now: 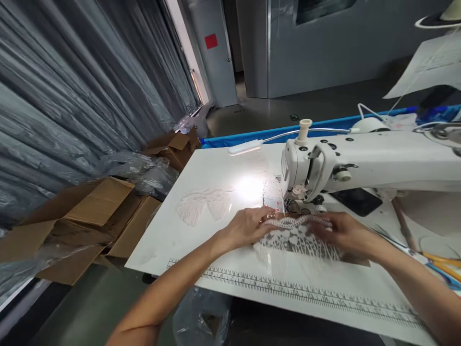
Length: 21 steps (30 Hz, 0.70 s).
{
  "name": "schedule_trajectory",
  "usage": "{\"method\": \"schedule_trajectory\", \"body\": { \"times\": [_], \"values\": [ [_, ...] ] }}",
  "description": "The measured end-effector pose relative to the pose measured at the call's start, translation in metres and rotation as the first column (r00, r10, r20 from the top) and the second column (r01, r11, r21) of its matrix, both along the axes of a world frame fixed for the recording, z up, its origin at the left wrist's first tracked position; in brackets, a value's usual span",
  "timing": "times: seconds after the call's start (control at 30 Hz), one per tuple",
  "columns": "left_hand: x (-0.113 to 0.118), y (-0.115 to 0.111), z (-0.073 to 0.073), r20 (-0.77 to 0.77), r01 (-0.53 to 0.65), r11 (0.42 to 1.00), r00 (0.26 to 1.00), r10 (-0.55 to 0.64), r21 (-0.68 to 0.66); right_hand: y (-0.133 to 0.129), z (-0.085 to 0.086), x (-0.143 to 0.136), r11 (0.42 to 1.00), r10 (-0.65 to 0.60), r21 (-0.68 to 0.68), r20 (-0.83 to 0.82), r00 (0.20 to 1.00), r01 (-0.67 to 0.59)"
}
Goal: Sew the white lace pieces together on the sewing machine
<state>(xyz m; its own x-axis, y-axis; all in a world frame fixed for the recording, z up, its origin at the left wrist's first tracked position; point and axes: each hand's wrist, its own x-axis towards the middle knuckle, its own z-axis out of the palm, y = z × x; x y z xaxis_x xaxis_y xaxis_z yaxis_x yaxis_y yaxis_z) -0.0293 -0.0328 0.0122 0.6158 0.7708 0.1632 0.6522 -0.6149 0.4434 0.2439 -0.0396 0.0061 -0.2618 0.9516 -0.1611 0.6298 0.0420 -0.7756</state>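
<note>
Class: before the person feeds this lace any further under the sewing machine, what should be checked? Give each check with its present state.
1. Both hands flat on the white lace piece: ok; left hand, right hand.
2. Lace edge lined up at the presser foot: cannot tell, partly hidden.
3. Fingers away from the needle: cannot tell; left fingertips lie close.
4. Lamp lighting the work area: ok.
5. Finished lace piece lying apart on the table: ok.

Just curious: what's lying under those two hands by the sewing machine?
A piece of white lace on the white table, pressed flat by the left hand and right hand. The needle area is hidden.
</note>
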Motion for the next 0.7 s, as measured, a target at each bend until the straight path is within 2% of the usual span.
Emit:
{"method": "schedule_trajectory", "body": {
  "times": [0.07,0.13,0.2,0.3,0.4,0.5,0.53,0.6,0.63,0.7],
  "values": [
    [0.002,0.005,-0.010,-0.091,-0.076,0.968,0.991,0.100,0.240,0.011,0.002,0.001,0.994,-0.072,0.095,0.221,0.973,0.052],
    [0.003,0.007,-0.017,-0.104,-0.049,0.925,0.990,0.095,0.376,0.014,0.000,0.002,0.985,-0.119,0.158,0.310,0.943,0.072],
    [0.004,0.006,-0.020,-0.065,0.048,0.918,0.998,-0.024,0.394,0.012,-0.003,0.003,0.985,-0.105,0.163,0.335,0.936,0.052],
    [0.006,0.002,-0.021,-0.050,0.200,0.915,0.979,-0.195,0.351,0.005,-0.006,0.008,0.983,-0.108,0.176,0.346,0.932,0.049],
    [0.007,-0.003,-0.020,-0.070,0.243,0.924,0.970,-0.232,0.294,-0.002,-0.007,0.013,0.978,-0.139,0.190,0.260,0.955,0.091],
    [0.005,-0.005,-0.016,-0.003,0.209,0.958,0.977,-0.212,0.196,-0.009,-0.004,0.004,0.990,-0.138,0.038,0.002,0.990,0.138],
    [0.004,-0.006,-0.014,0.052,0.178,0.975,0.981,-0.186,0.133,-0.011,-0.002,-0.003,0.987,-0.156,-0.048,-0.104,0.982,0.152],
    [0.001,-0.006,-0.007,0.195,0.140,0.987,0.973,-0.122,-0.083,-0.016,0.004,-0.024,0.963,-0.216,-0.219,-0.293,0.931,0.155],
    [-0.001,-0.006,-0.004,0.267,0.146,0.965,0.960,-0.085,-0.217,-0.017,0.007,-0.034,0.949,-0.239,-0.286,-0.366,0.899,0.135],
    [-0.005,-0.007,0.003,0.337,0.158,0.882,0.941,0.001,-0.443,-0.017,0.012,-0.050,0.937,-0.207,-0.349,-0.501,0.840,0.023]
  ]
}}
